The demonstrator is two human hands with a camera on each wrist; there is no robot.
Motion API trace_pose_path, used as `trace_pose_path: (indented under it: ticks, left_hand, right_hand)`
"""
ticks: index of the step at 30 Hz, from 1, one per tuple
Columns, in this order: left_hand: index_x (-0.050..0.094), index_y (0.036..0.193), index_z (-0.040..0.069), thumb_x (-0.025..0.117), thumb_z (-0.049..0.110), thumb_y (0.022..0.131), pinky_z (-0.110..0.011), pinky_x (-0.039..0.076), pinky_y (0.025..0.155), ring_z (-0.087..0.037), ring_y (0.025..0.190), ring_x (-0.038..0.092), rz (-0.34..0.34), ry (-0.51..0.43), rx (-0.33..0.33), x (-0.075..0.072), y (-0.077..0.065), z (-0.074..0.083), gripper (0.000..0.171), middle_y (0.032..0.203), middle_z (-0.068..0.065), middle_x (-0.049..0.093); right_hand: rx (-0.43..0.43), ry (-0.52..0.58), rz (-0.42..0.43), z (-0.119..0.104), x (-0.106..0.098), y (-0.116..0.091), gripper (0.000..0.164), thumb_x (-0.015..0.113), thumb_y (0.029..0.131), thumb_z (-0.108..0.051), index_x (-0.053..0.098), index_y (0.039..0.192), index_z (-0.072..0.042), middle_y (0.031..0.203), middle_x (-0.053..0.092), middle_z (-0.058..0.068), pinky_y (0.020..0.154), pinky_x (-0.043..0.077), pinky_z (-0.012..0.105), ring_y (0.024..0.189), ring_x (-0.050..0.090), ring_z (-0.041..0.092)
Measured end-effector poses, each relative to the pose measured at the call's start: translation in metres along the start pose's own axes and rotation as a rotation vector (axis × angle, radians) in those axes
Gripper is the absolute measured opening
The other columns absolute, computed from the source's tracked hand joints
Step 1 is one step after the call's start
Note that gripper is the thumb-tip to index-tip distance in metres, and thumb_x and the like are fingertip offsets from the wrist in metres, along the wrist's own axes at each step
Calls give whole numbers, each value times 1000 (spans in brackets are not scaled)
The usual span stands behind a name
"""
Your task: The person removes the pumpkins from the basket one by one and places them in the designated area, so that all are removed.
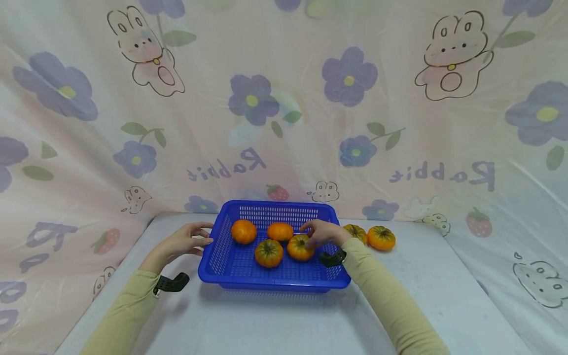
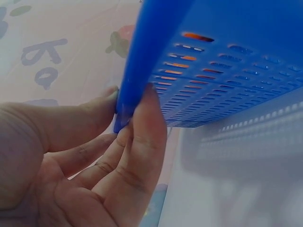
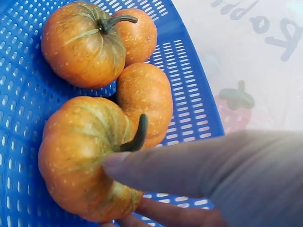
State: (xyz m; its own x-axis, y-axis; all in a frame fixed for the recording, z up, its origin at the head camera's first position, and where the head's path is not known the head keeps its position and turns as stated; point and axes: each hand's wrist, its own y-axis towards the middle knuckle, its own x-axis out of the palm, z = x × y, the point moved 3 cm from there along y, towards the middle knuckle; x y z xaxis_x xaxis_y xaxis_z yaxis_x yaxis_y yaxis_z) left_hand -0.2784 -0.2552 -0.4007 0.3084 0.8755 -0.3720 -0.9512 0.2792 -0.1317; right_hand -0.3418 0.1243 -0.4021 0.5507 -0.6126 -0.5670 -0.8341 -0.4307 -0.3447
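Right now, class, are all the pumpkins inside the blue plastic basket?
No: in the head view, two pumpkins lie on the white tabletop to the right of the blue plastic basket.

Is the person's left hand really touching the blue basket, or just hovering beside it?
Touching. The left wrist view shows it: the left hand pinches the rim of the blue basket between thumb and fingers.

The right hand (image 3: 213, 170) holds an orange pumpkin (image 3: 80, 151), thumb (image 3: 156, 168) beside its dark stem (image 3: 138, 135), fingers (image 3: 170, 213) low at its side. Three other pumpkins (image 3: 144, 97) sit close by in the blue basket (image 3: 21, 94).
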Motion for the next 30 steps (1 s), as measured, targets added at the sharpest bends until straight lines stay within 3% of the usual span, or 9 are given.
trace_pose_path:
  ticks: [7, 16, 30]
  left_hand:
    - [34, 141, -6, 64, 14, 93, -39, 56, 73, -26, 82, 63, -1, -3, -1, 0, 0, -1, 60, 108, -21, 53]
    - [34, 141, -7, 63, 13, 93, -39, 57, 73, -26, 82, 63, -6, 1, -2, 1, -1, 1, 59, 106, -21, 53]
    - [33, 142, -6, 63, 15, 93, -38, 56, 74, -26, 82, 63, -10, -1, 3, 0, -1, 0, 61, 108, -21, 52]
  right_hand:
    - [17, 8, -52, 0, 3, 0, 58, 69, 80, 10, 49, 134, 3, 124, 53, 27, 85, 52, 46, 105, 58, 32]
    - [33, 40, -91, 4, 5, 3, 58, 72, 79, 6, 51, 133, 0, 117, 55, 22, 85, 51, 50, 95, 61, 28]
    - [35, 30, -86, 4, 7, 4, 62, 78, 77, -1, 52, 133, -3, 112, 55, 18, 84, 52, 49, 91, 62, 27]
